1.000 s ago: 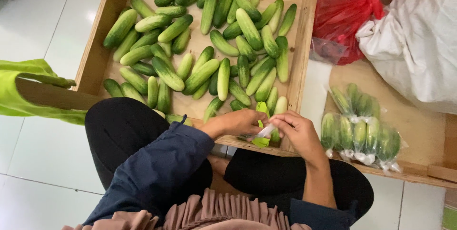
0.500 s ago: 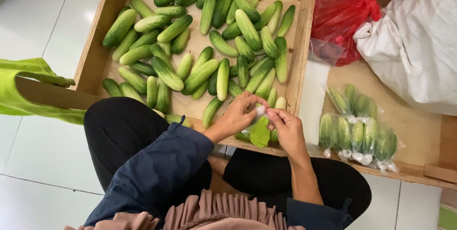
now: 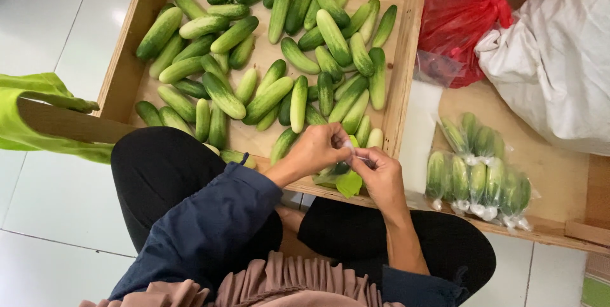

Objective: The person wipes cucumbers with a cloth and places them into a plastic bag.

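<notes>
Both hands meet over the near rim of a wooden crate (image 3: 399, 84) full of loose green cucumbers (image 3: 267, 59). My left hand (image 3: 318, 148) and my right hand (image 3: 380, 177) pinch the twisted neck of a clear plastic bag of cucumbers (image 3: 343, 177), which hangs just below my fingers. Most of that bag is hidden by my hands. My knees in black trousers sit under the crate's edge.
Several packed clear bags of cucumbers (image 3: 476, 167) lie on a wooden board (image 3: 559, 180) to the right. Behind them sit a red plastic bag (image 3: 464, 21) and a white sack (image 3: 559, 59). A lime green cloth (image 3: 38, 116) lies on the left, on white floor tiles (image 3: 51, 21).
My hands have drawn closer together and risen slightly toward the crate, gathering the neck of the bag; my right hand moved left to meet the left one.
</notes>
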